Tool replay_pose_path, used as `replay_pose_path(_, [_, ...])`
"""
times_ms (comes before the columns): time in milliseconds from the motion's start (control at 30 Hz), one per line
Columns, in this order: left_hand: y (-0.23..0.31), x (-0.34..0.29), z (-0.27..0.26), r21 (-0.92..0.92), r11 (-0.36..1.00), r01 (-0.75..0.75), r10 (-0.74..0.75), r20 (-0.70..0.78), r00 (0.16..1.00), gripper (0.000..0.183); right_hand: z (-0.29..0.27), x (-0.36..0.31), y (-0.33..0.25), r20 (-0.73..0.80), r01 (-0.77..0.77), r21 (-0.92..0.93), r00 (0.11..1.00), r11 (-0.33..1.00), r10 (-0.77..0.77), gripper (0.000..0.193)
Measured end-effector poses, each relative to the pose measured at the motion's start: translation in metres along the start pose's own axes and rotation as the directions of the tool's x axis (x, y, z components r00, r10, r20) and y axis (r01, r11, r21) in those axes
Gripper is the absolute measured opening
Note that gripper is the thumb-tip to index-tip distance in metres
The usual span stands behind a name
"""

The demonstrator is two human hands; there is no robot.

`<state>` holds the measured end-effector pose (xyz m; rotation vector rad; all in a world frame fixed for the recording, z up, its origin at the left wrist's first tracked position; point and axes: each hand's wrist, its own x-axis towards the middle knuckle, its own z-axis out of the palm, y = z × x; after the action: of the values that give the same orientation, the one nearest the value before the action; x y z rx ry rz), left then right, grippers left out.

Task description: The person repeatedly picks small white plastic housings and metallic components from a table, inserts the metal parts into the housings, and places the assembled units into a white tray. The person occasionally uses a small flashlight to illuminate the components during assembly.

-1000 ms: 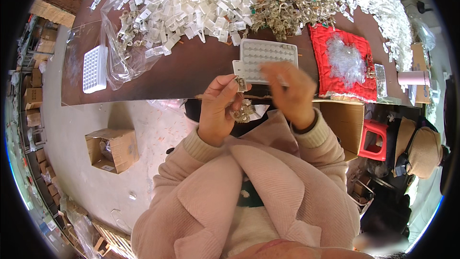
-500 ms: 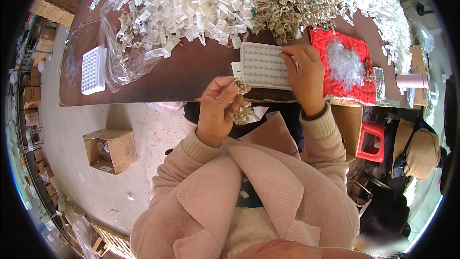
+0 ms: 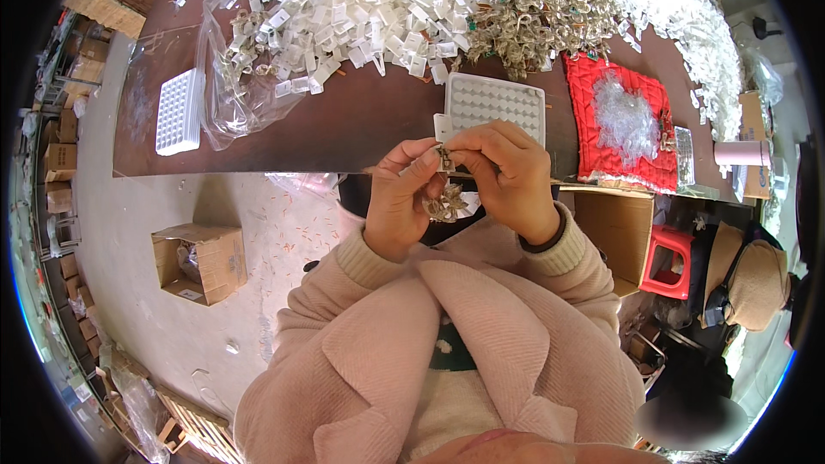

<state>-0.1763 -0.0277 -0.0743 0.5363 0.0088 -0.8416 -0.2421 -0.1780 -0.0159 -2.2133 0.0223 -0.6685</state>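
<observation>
Just past the table's front edge, my two hands meet. My left hand [image 3: 400, 202] grips a small metal fitting [image 3: 445, 160] with a white plastic card [image 3: 443, 126] standing up behind it. Below, a bunch of similar shiny metal fittings [image 3: 446, 204] shows by the left fingers. My right hand [image 3: 516, 180] is closed in a pinch at the upper fitting; anything tiny between its fingertips is hidden. Right behind the hands lies a white tray [image 3: 542, 116] with rows of small hollows, partly covered by the right hand.
White plastic cards [image 3: 361, 9] and metal fittings [image 3: 541, 13] are heaped at the back. A red quilted cloth [image 3: 589, 150] with clear small pieces [image 3: 626, 112] lies right. Stacked white trays [image 3: 179, 112] stand left. Below are a cardboard box [image 3: 225, 265] and a red stool [image 3: 669, 266].
My right hand has left the white tray and come left and nearer, to the fitting in my left hand. The left hand keeps its hold.
</observation>
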Motion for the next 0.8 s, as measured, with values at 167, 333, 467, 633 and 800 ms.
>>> replay_pose_path(167, [-0.001,-0.002,-0.002,-0.011,0.999,-0.033,0.033,-0.042,0.999,0.013,0.001,-0.006,-0.007,-0.004,0.147,-0.095,0.989,0.985,-0.148,0.02])
replay_pose_path(333, [0.001,-0.004,-0.002,-0.042,0.999,-0.011,0.011,0.002,1.0,0.014,0.005,-0.012,-0.012,-0.038,0.146,-0.054,0.988,0.988,-0.148,0.025])
replay_pose_path(467, [0.002,-0.007,0.0,-0.023,0.999,-0.023,0.025,0.098,0.995,0.016,0.005,-0.011,-0.014,-0.123,-0.067,0.204,0.988,0.977,0.093,0.023])
replay_pose_path(633, [0.002,-0.014,0.005,0.008,0.997,0.07,-0.071,0.115,0.991,0.017,0.004,-0.003,-0.007,0.294,-0.524,0.744,0.814,0.414,0.5,0.019])
replay_pose_path(800, [0.003,-0.016,0.008,-0.024,0.995,0.097,-0.094,0.126,0.988,0.018,0.011,-0.012,-0.011,-0.056,-0.202,0.564,0.958,0.801,0.281,0.016])
